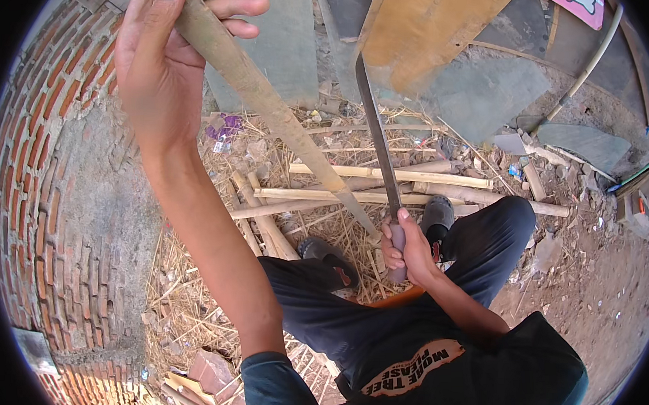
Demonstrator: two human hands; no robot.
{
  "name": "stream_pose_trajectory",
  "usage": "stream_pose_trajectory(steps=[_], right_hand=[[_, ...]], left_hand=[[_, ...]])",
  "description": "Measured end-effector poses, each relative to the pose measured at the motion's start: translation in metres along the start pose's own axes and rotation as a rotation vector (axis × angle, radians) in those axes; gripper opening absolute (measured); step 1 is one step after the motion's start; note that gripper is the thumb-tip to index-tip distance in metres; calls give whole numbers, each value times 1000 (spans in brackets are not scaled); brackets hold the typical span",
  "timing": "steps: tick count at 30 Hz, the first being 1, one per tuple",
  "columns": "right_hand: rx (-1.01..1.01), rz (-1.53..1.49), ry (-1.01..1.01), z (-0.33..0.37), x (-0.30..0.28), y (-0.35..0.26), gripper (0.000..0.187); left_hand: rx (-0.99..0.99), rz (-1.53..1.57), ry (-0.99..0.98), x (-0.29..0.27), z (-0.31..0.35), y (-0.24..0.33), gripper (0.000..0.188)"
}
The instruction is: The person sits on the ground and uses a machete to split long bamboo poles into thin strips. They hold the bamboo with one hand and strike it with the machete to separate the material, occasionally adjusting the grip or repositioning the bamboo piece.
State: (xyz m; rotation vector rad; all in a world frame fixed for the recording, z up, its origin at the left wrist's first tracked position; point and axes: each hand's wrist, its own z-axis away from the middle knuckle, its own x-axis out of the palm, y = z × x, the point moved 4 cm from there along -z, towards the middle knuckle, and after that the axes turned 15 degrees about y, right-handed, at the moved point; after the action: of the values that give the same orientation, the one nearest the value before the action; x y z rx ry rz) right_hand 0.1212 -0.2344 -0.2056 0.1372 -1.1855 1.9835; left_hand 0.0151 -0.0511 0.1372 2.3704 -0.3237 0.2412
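My left hand [158, 83] is raised at the upper left, thumb and fingers closed on the upper part of a long, flat bamboo strip [280, 117]. The strip slants down to the right, and its thin lower end comes close to my right hand [416, 250]. That hand is wrapped around the greyish handle [397, 253] of a machete. Its dark, narrow blade [380, 137] points up and away from me, to the right of the strip. Where the top of the strip ends is outside the picture.
Split bamboo pieces [381, 171] lie over straw and rubble beyond my shoes [437, 218]. A brick wall [67, 201] curves along the left. Tan board [440, 20] and grey sheets [488, 95] lie at the far side. A pale pole [589, 67] leans at the far right.
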Motion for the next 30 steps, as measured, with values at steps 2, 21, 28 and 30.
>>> stream_pose_trajectory(steps=[2, 21, 28, 30], right_hand=[[-65, -34, -55, 21, 14, -18, 55], [87, 333, -135, -2, 19, -19, 53], [252, 189, 34, -14, -1, 18, 51], [177, 167, -27, -1, 16, -3, 50]], left_hand=[[-57, 191, -89, 1, -1, -11, 30], [-31, 176, 166, 13, 13, -13, 27], [-110, 533, 54, 25, 17, -16, 24], [-234, 951, -73, 29, 12, -32, 21]])
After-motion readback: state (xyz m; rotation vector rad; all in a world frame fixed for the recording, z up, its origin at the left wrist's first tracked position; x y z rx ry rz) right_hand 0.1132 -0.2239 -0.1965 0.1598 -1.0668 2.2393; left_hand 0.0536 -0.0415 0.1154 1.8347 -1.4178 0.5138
